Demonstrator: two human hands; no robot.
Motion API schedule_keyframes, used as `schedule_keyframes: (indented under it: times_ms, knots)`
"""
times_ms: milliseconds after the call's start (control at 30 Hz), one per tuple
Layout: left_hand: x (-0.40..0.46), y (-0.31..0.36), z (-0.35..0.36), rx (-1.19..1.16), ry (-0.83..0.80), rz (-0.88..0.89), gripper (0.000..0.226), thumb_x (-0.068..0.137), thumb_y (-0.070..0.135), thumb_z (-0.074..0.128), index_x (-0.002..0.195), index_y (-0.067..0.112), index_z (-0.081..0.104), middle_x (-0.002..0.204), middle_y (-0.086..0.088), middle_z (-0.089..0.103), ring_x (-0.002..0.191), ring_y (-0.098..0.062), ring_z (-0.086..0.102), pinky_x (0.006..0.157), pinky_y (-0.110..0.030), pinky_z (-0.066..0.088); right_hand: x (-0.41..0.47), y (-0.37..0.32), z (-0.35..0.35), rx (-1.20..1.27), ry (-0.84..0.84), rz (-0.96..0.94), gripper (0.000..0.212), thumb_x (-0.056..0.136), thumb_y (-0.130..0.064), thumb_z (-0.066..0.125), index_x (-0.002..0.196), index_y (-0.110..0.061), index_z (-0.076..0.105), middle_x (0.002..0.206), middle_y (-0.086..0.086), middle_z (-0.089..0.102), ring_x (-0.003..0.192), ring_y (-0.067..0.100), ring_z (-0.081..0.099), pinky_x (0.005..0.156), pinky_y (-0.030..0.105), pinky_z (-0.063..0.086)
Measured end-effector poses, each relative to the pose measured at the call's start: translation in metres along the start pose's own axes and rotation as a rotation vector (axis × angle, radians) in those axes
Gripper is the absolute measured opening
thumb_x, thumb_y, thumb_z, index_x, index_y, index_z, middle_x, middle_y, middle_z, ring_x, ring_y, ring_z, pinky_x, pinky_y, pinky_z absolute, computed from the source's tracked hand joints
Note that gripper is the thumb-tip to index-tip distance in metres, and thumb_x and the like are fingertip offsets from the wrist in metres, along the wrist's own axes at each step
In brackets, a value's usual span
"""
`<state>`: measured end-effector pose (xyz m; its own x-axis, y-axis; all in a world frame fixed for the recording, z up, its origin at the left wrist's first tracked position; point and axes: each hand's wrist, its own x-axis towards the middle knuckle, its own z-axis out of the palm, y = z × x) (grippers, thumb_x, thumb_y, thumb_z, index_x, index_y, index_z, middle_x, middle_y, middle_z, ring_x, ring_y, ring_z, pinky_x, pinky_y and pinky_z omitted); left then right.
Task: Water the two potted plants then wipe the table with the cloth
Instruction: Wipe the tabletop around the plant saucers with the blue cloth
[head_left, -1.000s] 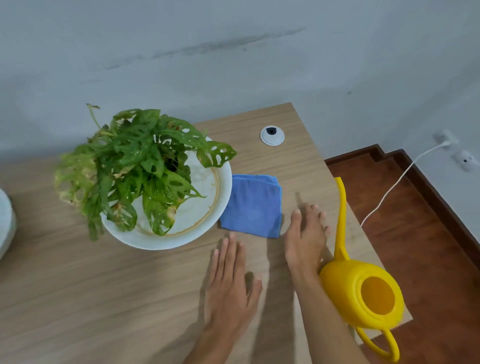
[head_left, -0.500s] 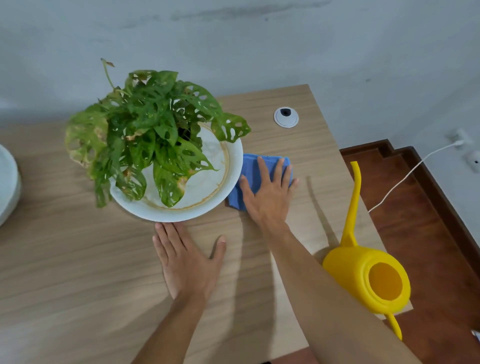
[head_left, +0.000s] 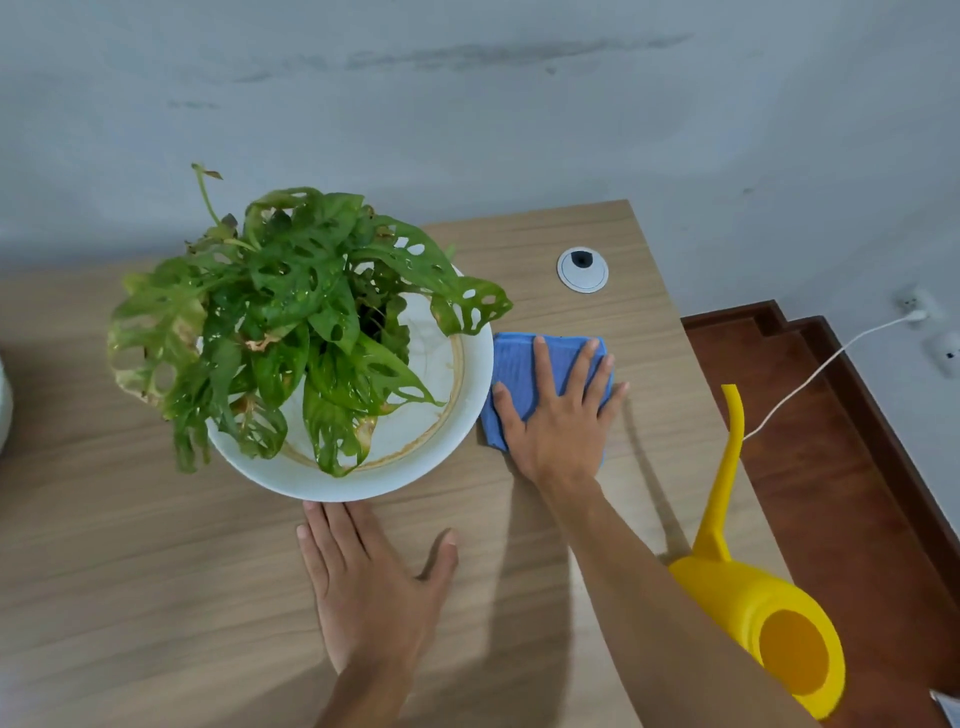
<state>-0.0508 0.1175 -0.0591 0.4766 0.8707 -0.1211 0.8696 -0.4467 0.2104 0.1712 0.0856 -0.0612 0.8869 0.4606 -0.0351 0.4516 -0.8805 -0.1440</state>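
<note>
right hand (head_left: 558, 415): flat on the blue cloth (head_left: 519, 369), fingers spread wide and straight, pressing, not gripping; a second ago it lay on bare table between cloth and can
left hand (head_left: 371, 587): flat on the table (head_left: 130, 597), fingers straight and close together, tips just short of the white pot (head_left: 467, 415); it has slid left and forward
cloth: folded, on the table just right of the pot, touching or nearly touching its rim; same spot as before
watering can (head_left: 758, 618): set down at the table's right edge, spout up, no hand on it
second pot: only a white sliver at the far left edge
reading: watering looks finished, wipe stage starting
next: sweep cloth across the table, keep clear of pot and can
</note>
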Motion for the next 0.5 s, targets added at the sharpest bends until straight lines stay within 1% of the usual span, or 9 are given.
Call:
schedule_keyframes:
  times_ms: [167,233,300,333,400,500]
  knots:
    - [0.001,0.001,0.000,0.008,-0.021,-0.004,0.116,0.076,0.076,0.039,0.151,-0.010,0.022,0.159,-0.029,0.021,0.152,-0.041,0.010,0.125,-0.053,0.009,0.037,-0.003,-0.001,-0.010,-0.030,-0.008,0.079,0.091,-0.075,0.018,0.159,-0.036,0.008,0.164,0.025,-0.006,0.151,0.043,-0.005,0.121,0.060,-0.001]
    - [0.001,0.000,0.000,0.003,-0.022,-0.009,0.115,0.076,0.076,0.040,0.151,-0.010,0.023,0.159,-0.030,0.021,0.152,-0.042,0.011,0.125,-0.054,0.010,0.052,-0.011,-0.002,-0.009,-0.048,-0.041,0.078,0.091,-0.074,0.014,0.159,-0.037,0.006,0.164,0.026,-0.007,0.151,0.043,-0.007,0.121,0.059,-0.002]
    - [0.001,0.001,0.001,-0.004,-0.021,-0.014,0.116,0.075,0.076,0.040,0.151,-0.010,0.022,0.159,-0.030,0.021,0.152,-0.042,0.011,0.124,-0.054,0.010,0.062,-0.018,-0.002,-0.026,-0.052,-0.098,0.072,0.092,-0.071,0.010,0.158,-0.041,0.005,0.164,0.025,-0.006,0.151,0.043,-0.008,0.120,0.059,-0.003]
    - [0.001,0.001,0.001,-0.006,-0.019,-0.015,0.116,0.075,0.076,0.041,0.151,-0.010,0.022,0.159,-0.030,0.022,0.152,-0.042,0.012,0.124,-0.054,0.010,0.065,-0.019,-0.002,-0.033,-0.048,-0.133,0.069,0.093,-0.069,0.009,0.157,-0.043,0.006,0.165,0.023,-0.005,0.152,0.042,-0.007,0.121,0.059,-0.003]
    - [0.001,0.001,0.001,-0.003,-0.018,-0.017,0.116,0.075,0.076,0.040,0.150,-0.011,0.022,0.158,-0.031,0.022,0.151,-0.043,0.012,0.124,-0.053,0.010,0.064,-0.019,-0.001,-0.021,-0.035,-0.196,0.066,0.095,-0.066,0.010,0.157,-0.043,0.014,0.167,0.017,0.000,0.153,0.039,-0.005,0.121,0.058,-0.001]
    - [0.000,0.001,0.000,0.014,-0.014,-0.013,0.117,0.076,0.076,0.039,0.149,-0.013,0.023,0.158,-0.033,0.021,0.151,-0.044,0.012,0.125,-0.053,0.009,0.052,-0.016,0.003,0.011,-0.024,-0.251,0.066,0.095,-0.062,0.016,0.155,-0.036,0.028,0.167,0.015,0.008,0.153,0.039,0.001,0.121,0.059,0.004]
